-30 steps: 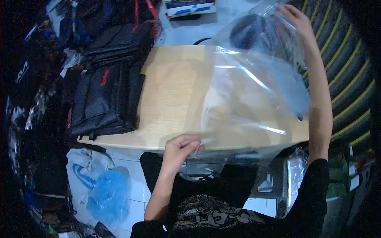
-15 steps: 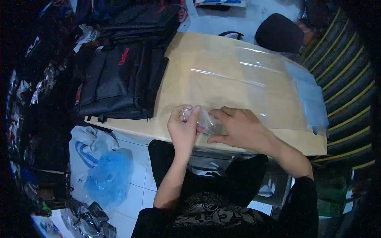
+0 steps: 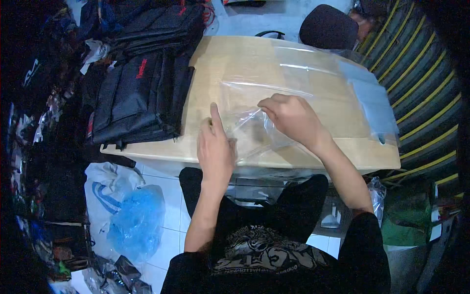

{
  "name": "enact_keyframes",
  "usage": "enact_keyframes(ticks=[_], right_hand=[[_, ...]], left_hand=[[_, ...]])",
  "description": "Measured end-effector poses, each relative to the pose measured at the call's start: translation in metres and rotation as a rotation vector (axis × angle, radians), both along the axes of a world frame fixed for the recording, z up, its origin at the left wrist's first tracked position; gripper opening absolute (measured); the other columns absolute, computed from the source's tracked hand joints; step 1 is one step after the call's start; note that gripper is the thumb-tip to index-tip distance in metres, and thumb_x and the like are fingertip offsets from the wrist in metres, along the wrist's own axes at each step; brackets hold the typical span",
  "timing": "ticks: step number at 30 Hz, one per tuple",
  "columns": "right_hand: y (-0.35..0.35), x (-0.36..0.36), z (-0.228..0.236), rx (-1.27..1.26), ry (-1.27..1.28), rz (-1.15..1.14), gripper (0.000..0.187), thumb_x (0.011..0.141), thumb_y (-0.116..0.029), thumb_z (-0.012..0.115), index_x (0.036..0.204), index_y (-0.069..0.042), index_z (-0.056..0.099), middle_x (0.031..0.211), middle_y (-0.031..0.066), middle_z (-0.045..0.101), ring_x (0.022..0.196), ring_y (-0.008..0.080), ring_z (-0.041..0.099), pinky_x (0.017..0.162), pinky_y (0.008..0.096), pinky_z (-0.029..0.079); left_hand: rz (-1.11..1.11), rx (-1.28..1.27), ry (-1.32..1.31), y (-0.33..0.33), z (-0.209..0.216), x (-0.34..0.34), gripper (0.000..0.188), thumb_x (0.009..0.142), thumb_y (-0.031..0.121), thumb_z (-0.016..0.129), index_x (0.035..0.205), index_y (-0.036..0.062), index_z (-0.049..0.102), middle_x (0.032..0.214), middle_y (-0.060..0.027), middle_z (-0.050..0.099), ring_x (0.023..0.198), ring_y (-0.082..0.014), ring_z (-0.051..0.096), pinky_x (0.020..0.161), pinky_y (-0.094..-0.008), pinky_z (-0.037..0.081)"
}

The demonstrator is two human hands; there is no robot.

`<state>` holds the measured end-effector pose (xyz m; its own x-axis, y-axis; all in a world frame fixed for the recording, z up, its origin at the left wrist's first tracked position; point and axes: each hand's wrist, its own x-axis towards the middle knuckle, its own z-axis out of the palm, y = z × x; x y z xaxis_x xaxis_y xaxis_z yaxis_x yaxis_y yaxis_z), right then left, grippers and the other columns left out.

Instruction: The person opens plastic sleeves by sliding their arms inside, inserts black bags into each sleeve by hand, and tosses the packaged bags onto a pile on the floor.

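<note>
1. On the floor, a crumpled blue plastic bag (image 3: 136, 223) lies below the table's (image 3: 210, 73) left end.
2. A black fabric bag (image 3: 132, 100) sits flat on that end.
3. My left hand (image 3: 215, 149) is at the near edge, one digit pointing up, the rest loosely bent; I can't tell whether it grips anything.
4. Clear plastic film (image 3: 325, 100) spreads across the tabletop's middle and right.
5. My right hand (image 3: 293, 116) pinches a raised fold of it, fingers closed.
6. A light blue sheet (image 3: 370, 100) lies at the right end.

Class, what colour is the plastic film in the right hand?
Clear and colourless; the plastic film shows best in the head view.
</note>
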<state>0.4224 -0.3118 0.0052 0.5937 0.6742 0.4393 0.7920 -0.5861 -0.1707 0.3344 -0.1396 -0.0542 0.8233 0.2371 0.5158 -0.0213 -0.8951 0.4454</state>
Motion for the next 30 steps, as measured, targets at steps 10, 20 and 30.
enact_keyframes(ticks=[10, 20, 30], right_hand=[[0.006, -0.013, 0.034, 0.242, 0.245, 0.115, 0.018, 0.087, -0.016, 0.058, 0.097, -0.002, 0.066, 0.084, 0.0142, 0.067, 0.070, 0.0276, 0.065, 0.063, 0.0326, 0.049], [0.012, -0.117, 0.036, 0.160, 0.383, 0.145, 0.017, 0.088, -0.012, 0.054, 0.103, -0.005, 0.058, 0.068, 0.0154, 0.062, 0.061, 0.0324, 0.063, 0.056, 0.0386, 0.049], [-0.001, -0.150, 0.020, 0.164, 0.269, 0.257, 0.022, 0.080, -0.020, 0.067, 0.099, -0.010, 0.064, 0.077, 0.0110, 0.067, 0.065, 0.0234, 0.066, 0.057, 0.0344, 0.052]], left_hand=[[-0.547, -0.074, 0.209, -0.031, 0.026, 0.030, 0.021, 0.082, 0.008, 0.051, 0.099, -0.0012, 0.057, 0.087, -0.0257, 0.059, 0.080, -0.0382, 0.059, 0.070, -0.0458, 0.048], [-0.795, -1.521, 0.445, -0.015, 0.066, 0.183, 0.019, 0.085, 0.024, 0.060, 0.086, 0.0044, 0.061, 0.067, -0.0009, 0.053, 0.060, -0.0127, 0.048, 0.054, -0.0229, 0.038], [-0.450, -2.307, -0.289, -0.063, 0.093, 0.191, 0.052, 0.088, 0.039, 0.046, 0.120, -0.0014, 0.044, 0.118, -0.0210, 0.049, 0.116, -0.0317, 0.046, 0.097, -0.0593, 0.034]])
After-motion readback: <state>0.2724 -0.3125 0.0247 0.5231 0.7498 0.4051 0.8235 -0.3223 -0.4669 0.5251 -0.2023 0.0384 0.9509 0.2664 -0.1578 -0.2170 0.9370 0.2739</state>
